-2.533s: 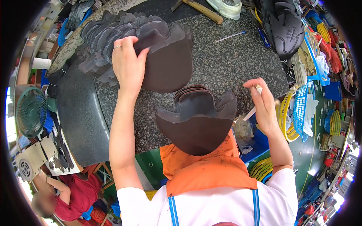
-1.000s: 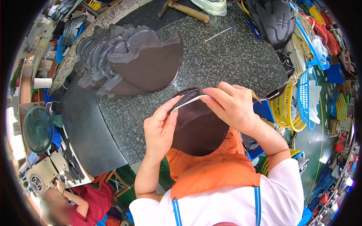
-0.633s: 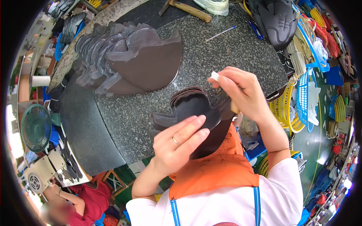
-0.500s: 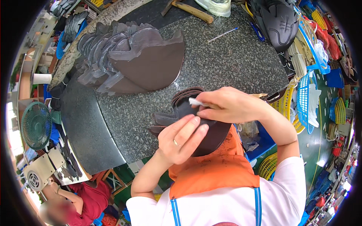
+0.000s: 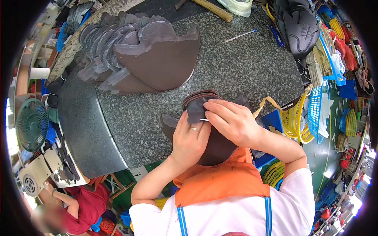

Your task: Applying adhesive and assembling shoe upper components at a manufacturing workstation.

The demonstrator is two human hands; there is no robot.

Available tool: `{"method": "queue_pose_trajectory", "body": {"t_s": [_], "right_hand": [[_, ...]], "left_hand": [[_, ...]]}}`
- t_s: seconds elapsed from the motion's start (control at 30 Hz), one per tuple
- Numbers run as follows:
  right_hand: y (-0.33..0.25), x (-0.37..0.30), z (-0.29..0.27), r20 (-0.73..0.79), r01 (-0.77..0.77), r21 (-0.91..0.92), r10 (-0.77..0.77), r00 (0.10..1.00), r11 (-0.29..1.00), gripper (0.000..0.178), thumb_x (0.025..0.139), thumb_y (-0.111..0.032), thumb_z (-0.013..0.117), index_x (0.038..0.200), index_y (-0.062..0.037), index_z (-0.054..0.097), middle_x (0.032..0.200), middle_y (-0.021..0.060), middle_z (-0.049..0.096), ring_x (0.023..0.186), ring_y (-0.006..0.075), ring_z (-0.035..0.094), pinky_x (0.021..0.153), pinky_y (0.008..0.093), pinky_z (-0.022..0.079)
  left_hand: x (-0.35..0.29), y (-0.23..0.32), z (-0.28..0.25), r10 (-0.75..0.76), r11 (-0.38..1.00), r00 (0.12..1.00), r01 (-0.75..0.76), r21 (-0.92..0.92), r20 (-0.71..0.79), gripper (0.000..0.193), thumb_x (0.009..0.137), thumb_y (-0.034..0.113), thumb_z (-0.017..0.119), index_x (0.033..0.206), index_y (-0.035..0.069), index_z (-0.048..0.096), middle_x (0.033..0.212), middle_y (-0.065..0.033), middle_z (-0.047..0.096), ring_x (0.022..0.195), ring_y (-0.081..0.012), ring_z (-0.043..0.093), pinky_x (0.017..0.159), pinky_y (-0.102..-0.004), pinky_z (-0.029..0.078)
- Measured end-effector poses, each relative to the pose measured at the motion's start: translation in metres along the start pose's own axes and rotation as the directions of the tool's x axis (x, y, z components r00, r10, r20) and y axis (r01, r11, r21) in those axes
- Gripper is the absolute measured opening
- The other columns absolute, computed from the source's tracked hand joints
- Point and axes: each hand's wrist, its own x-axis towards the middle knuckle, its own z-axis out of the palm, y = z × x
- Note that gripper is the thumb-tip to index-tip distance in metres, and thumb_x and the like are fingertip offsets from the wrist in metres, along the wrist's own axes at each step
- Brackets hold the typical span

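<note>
At the front edge of the stone-topped table lies a small stack of dark brown shoe upper pieces (image 5: 215, 148), partly over an orange apron. My left hand (image 5: 190, 141), with a ring on it, grips the near piece's raised dark flap (image 5: 195, 110) from the left, its fingertips partly hidden behind it. My right hand (image 5: 231, 120) is closed on the same flap from the right, fingers bent over its edge. A thin bit of white material (image 5: 204, 120) shows between the two hands; most of it is hidden. Farther left lies a larger fanned pile of similar brown upper pieces (image 5: 157, 65).
A pen (image 5: 241, 35), a wooden hammer handle (image 5: 212, 9) and blue-handled scissors (image 5: 277, 36) lie on the table's far side. Black moulded shoe parts (image 5: 301, 33) stand at far right. Yellow (image 5: 293, 122) and blue baskets (image 5: 316, 110) flank the table. Another person (image 5: 84, 206) sits at lower left.
My hands have come together at the flap, which now stands raised between them. The white bit, earlier sticking up from my right fingers, is mostly covered. The whole view has shifted slightly.
</note>
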Motion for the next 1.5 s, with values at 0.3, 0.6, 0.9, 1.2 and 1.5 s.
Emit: {"method": "queue_pose_trajectory", "body": {"t_s": [0.3,0.6,0.9,1.2,1.5], "right_hand": [[-0.001,-0.005,0.001,0.068,-0.069,-0.056,0.073,0.995,0.996,0.025,0.073,-0.012,0.063,0.094,0.0023,0.060,0.111,0.0161,0.061,0.102,0.0297,0.064,0.089,0.0377,0.055],[0.013,-0.016,-0.029,-0.124,-0.403,0.735,0.693,0.710,0.545,0.023,0.092,0.001,0.055,0.113,-0.0018,0.066,0.083,0.0016,0.064,0.068,0.0043,0.052,0.061,0.0196,0.041],[0.034,-0.066,-0.081,-0.207,-0.704,0.506,0.862,0.463,0.499,0.059,0.098,-0.010,0.050,0.152,-0.0062,0.027,0.068,-0.0008,0.057,0.061,0.0041,0.050,0.059,0.0198,0.041],[-0.011,0.000,-0.060,0.299,-0.231,0.345,0.126,0.946,0.910,0.076,0.079,-0.010,0.072,0.145,-0.0019,0.035,0.079,0.0137,0.061,0.073,0.0316,0.062,0.066,0.0419,0.051],[0.010,0.020,-0.036,0.329,-0.152,0.246,0.065,0.942,0.957,0.071,0.085,-0.009,0.066,0.146,0.0006,0.031,0.068,0.0148,0.059,0.062,0.0333,0.062,0.057,0.0433,0.050]], "left_hand": [[-0.001,0.004,-0.013,-0.152,0.988,0.988,0.152,0.031,0.012,0.052,0.076,0.013,0.075,0.125,0.006,0.057,0.133,-0.0135,0.056,0.107,-0.0278,0.055,0.088,-0.0418,0.043],[0.123,-0.137,-0.023,-0.165,0.912,0.910,0.288,0.293,-0.381,0.032,0.082,0.022,0.073,0.109,0.007,0.067,0.107,-0.0123,0.059,0.095,-0.0315,0.059,0.083,-0.0416,0.047],[0.111,-0.100,-0.063,-0.300,0.907,0.933,0.213,-0.364,-0.199,0.020,0.082,-0.008,0.062,0.094,0.004,0.053,0.117,-0.0128,0.061,0.113,-0.0249,0.058,0.097,-0.0349,0.044],[0.048,-0.034,-0.046,-0.283,0.316,0.788,0.615,-0.722,0.547,0.042,0.085,-0.003,0.057,0.126,0.001,0.057,0.108,-0.0125,0.068,0.100,-0.0193,0.067,0.085,-0.0314,0.052],[0.057,-0.029,-0.053,-0.134,0.368,0.781,0.611,-0.701,0.610,0.044,0.087,-0.001,0.059,0.131,0.000,0.054,0.103,-0.0103,0.070,0.084,-0.0159,0.068,0.075,-0.0298,0.053]]}}
